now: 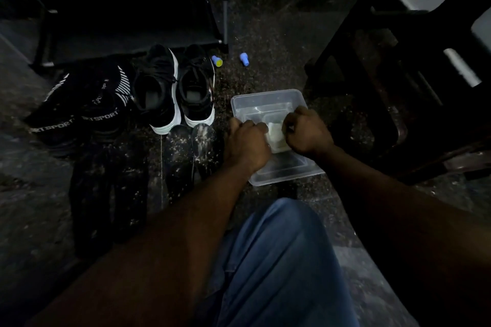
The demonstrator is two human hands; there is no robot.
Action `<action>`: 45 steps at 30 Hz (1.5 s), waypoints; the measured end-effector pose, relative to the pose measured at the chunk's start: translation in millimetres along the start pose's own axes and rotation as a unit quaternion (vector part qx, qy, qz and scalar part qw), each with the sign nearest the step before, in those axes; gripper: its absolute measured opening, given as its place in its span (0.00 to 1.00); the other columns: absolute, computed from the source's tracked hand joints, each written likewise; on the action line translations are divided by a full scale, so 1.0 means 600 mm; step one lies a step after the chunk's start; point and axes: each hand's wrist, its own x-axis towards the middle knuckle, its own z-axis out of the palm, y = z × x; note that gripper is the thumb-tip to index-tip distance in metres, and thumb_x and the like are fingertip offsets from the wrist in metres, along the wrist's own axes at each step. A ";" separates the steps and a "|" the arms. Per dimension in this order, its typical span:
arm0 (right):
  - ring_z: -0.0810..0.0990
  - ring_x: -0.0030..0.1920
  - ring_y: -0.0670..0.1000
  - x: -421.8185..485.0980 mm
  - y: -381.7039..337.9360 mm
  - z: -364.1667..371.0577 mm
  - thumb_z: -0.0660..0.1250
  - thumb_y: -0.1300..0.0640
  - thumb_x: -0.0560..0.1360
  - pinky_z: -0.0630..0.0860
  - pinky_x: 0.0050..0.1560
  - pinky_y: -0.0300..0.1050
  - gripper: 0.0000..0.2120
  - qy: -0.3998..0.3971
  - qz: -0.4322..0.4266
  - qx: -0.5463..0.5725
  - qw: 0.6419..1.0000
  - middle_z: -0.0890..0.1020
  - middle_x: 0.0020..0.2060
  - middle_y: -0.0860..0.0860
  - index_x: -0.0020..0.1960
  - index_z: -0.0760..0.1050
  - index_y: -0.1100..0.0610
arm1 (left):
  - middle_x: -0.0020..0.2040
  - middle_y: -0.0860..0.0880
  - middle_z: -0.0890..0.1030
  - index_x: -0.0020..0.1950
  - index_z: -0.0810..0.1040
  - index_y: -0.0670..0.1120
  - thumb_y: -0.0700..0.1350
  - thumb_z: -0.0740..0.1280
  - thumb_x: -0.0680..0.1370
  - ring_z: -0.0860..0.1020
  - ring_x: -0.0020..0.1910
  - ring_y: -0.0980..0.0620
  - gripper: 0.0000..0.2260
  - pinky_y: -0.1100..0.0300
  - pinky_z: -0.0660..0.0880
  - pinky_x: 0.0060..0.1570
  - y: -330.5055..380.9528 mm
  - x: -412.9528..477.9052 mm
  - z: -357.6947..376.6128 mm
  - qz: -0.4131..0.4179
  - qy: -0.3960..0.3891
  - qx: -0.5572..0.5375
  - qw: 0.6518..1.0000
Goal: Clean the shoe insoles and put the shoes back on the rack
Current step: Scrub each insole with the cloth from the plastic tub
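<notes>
I read "SPORT" on the black knit shoes point(53, 121), left of the white-soled sneakers point(156, 90). Speckled insoles point(178, 159) lie on the floor. Left hand point(247, 142) and right hand point(307, 131) both grip a pale cloth point(276, 133) inside the clear tub point(265, 95). Their fingertips are lost in the dimness.

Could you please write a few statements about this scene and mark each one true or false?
1. The left hand and the right hand both grip a pale cloth over the clear container. True.
2. The black-and-white sneakers stand on the rack. False: they stand on the floor in front of it.
3. Speckled insoles lie on the floor, nearer the person than the sneakers. True.
4. The two small blue objects lie inside the container. False: they lie on the floor beyond it, near the rack's leg.
</notes>
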 end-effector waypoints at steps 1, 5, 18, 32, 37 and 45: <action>0.80 0.46 0.65 0.002 0.002 0.002 0.65 0.56 0.74 0.75 0.49 0.53 0.10 0.028 0.014 0.046 0.998 0.80 0.44 0.61 0.45 0.81 0.61 | 0.60 0.51 0.80 0.65 0.77 0.55 0.53 0.68 0.73 0.69 0.65 0.41 0.20 0.47 0.71 0.64 -0.002 0.003 0.001 0.002 0.001 0.002 1.000; 0.82 0.44 0.57 0.002 -0.004 -0.014 0.62 0.51 0.75 0.76 0.44 0.49 0.07 0.065 0.058 0.154 0.984 0.83 0.42 0.53 0.44 0.76 0.54 | 0.60 0.52 0.81 0.71 0.71 0.57 0.56 0.64 0.73 0.73 0.64 0.42 0.25 0.46 0.70 0.65 0.000 0.013 0.005 0.004 0.004 0.004 1.000; 0.83 0.52 0.55 -0.012 0.007 0.002 0.66 0.59 0.72 0.79 0.56 0.50 0.14 0.058 0.078 0.189 0.977 0.85 0.51 0.50 0.56 0.78 0.52 | 0.53 0.50 0.86 0.55 0.84 0.55 0.45 0.66 0.72 0.83 0.54 0.46 0.14 0.52 0.80 0.56 0.010 0.016 0.004 -0.071 0.027 -0.195 0.978; 0.74 0.60 0.62 0.004 0.007 0.014 0.60 0.42 0.71 0.75 0.62 0.53 0.22 -0.103 0.087 -0.085 0.987 0.78 0.57 0.58 0.55 0.82 0.53 | 0.56 0.50 0.86 0.63 0.82 0.55 0.48 0.69 0.75 0.82 0.57 0.44 0.17 0.51 0.78 0.58 0.013 0.010 0.004 -0.067 0.054 -0.193 0.977; 0.76 0.57 0.66 0.000 0.008 0.013 0.61 0.50 0.79 0.76 0.54 0.57 0.15 0.041 0.100 0.006 0.994 0.76 0.57 0.61 0.57 0.76 0.60 | 0.57 0.51 0.86 0.64 0.81 0.55 0.47 0.69 0.75 0.82 0.58 0.45 0.17 0.52 0.78 0.60 0.017 0.012 0.003 -0.054 0.042 -0.189 0.980; 0.82 0.47 0.60 0.006 -0.019 -0.041 0.60 0.50 0.83 0.74 0.45 0.49 0.12 0.282 0.195 0.297 0.891 0.84 0.46 0.57 0.54 0.75 0.58 | 0.61 0.51 0.84 0.69 0.77 0.57 0.48 0.69 0.76 0.80 0.62 0.47 0.21 0.53 0.77 0.62 0.044 0.019 -0.001 -0.001 0.020 -0.203 0.979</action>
